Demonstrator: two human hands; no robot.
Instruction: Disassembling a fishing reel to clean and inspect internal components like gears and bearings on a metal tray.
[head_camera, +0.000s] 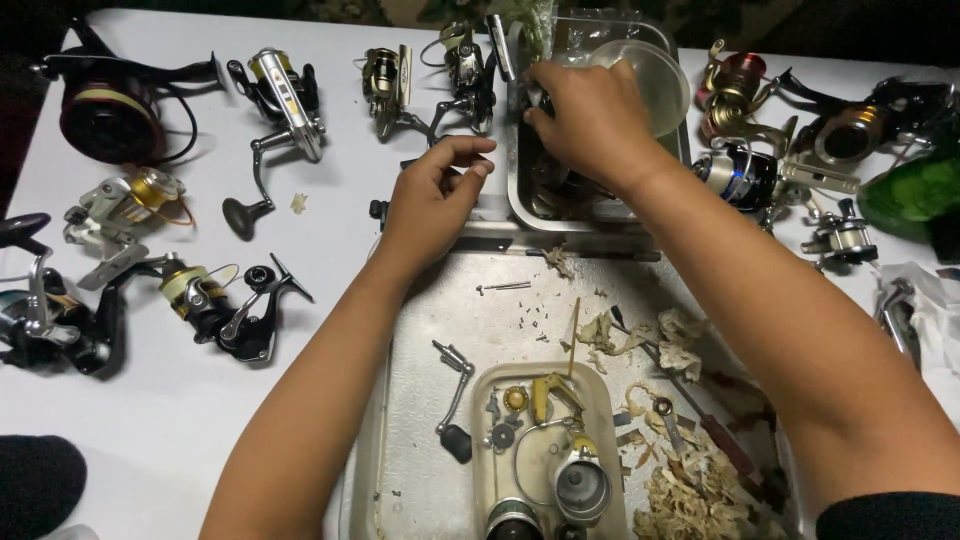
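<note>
The right hand (590, 115) reaches into the deep steel pan (520, 200) at the far side of the worktop, fingers curled down over dark reel parts (560, 185) lying inside it; whether it has hold of one I cannot tell, since the back of the hand hides the fingertips. Just beyond its knuckles a clear plastic bowl (655, 75) leans in the same pan.

The left hand (435, 195) hovers just outside the pan's left wall, loosely cupped, thumb and forefinger nearly meeting — nothing shows between them; it is close to the pan but not in it. So the parts lie directly under the right hand, and to the right of the left one; the right is plainly nearer.

Nearer the body lies a flat metal tray (420, 400), strewn with small screws (505, 287), a reel handle (455, 400) and scraps of torn paper (690, 480); on it sits a shallow plastic tub (480, 450) holding a spool and gears.

Around all this, on the white table (170, 420), stand spinning reels — a black-and-yellow one (215, 300) at left, a blue-banded one (735, 175) at right.
</note>
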